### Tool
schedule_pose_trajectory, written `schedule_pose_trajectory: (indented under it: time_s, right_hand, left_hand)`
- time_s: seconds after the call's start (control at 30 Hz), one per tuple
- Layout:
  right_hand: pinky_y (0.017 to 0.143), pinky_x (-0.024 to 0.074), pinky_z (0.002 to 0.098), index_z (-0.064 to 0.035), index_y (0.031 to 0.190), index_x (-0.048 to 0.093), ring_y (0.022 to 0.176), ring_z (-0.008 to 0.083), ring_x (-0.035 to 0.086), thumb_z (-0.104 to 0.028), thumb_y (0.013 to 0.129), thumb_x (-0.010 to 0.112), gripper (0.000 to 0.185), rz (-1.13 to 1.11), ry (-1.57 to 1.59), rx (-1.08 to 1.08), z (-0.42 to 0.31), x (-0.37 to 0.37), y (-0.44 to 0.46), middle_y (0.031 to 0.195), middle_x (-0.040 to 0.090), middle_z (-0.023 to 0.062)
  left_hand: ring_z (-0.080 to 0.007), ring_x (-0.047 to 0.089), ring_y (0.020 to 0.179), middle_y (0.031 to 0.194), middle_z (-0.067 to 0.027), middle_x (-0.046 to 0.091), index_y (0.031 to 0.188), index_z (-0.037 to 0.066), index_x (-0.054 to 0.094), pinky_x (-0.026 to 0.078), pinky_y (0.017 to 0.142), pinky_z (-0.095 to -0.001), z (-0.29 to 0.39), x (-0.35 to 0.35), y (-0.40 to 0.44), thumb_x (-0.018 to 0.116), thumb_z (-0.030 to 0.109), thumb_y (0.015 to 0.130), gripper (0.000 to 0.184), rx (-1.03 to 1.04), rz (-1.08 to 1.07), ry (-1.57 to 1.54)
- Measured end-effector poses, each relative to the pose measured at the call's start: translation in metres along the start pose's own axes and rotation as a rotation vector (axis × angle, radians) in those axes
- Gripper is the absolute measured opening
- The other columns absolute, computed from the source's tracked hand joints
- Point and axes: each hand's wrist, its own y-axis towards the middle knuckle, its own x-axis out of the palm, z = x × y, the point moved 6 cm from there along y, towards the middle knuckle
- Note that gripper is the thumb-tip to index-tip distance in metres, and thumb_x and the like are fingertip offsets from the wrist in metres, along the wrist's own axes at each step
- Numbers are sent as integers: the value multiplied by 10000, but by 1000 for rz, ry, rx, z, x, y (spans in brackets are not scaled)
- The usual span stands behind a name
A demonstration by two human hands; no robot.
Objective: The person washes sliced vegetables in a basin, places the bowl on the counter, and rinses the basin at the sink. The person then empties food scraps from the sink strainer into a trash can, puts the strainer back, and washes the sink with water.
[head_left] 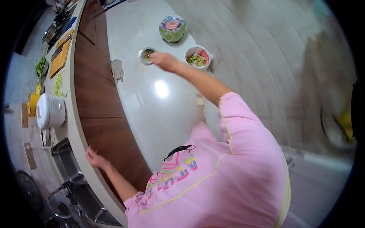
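My right hand reaches out over the pale floor, its fingers closed on the rim of a small round metal bowl. A little green stuff shows inside the bowl, too small to name. To the right of that hand stands a white lined bin with green scraps and something red in it. My left hand is at the counter edge beside the sink, with its fingers curled in and nothing visible in them.
A green plastic-wrapped bundle stands on the floor near the bin. Brown cabinets run along the left. On the counter are a white rice cooker, a cutting board with a knife, and leafy greens. A grey rag touches the cabinet.
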Motion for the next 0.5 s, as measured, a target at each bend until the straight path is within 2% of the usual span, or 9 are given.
schedule_pose_trajectory:
  time_s: [0.13, 0.23, 0.3, 0.37, 0.43, 0.5]
  right_hand:
    - [665, 456, 352, -45, 730, 509, 780, 271, 528, -63, 705, 505, 32, -120, -65, 236, 192, 6, -84, 796, 516, 103]
    - [696, 446, 372, -40, 764, 525, 822, 290, 518, -69, 701, 547, 72, -203, -34, 445, 300, 18, -146, 839, 529, 122]
    - [707, 441, 384, -32, 782, 534, 843, 297, 519, -86, 700, 570, 105, -267, -15, 617, 346, 47, -196, 869, 540, 133]
    - [709, 438, 390, -22, 792, 542, 844, 305, 525, -107, 700, 586, 133, -383, -18, 814, 390, 84, -247, 881, 547, 144]
    - [704, 435, 392, -16, 803, 550, 825, 313, 533, -124, 708, 590, 149, -294, 116, 1013, 409, 120, -295, 867, 553, 156]
    - [670, 428, 388, -10, 805, 560, 753, 335, 542, -140, 721, 591, 157, -193, 230, 1154, 424, 156, -347, 808, 550, 184]
  left_hand:
    - [-109, 521, 746, 831, -31, 583, 876, 44, 591, 439, 638, -235, -32, 236, -60, 516, 187, 841, 165, -277, -231, -31]
    - [-87, 506, 740, 825, -14, 574, 875, 54, 584, 431, 624, -225, -74, 378, -133, 522, 189, 838, 153, -498, -451, 45]
    - [-92, 506, 756, 838, -14, 568, 898, 60, 580, 431, 635, -236, -112, 454, -184, 512, 212, 844, 175, -604, -670, 107]
    - [-87, 495, 760, 838, -3, 557, 909, 73, 579, 426, 644, -240, -195, 518, -248, 507, 219, 843, 175, -607, -872, 175]
    - [-85, 493, 758, 839, 1, 553, 913, 78, 577, 424, 642, -237, -265, 564, -306, 511, 217, 838, 171, -544, -1003, 218]
    - [-84, 489, 750, 836, 6, 549, 917, 83, 574, 423, 636, -236, -292, 604, -351, 518, 220, 832, 170, -491, -1157, 213]
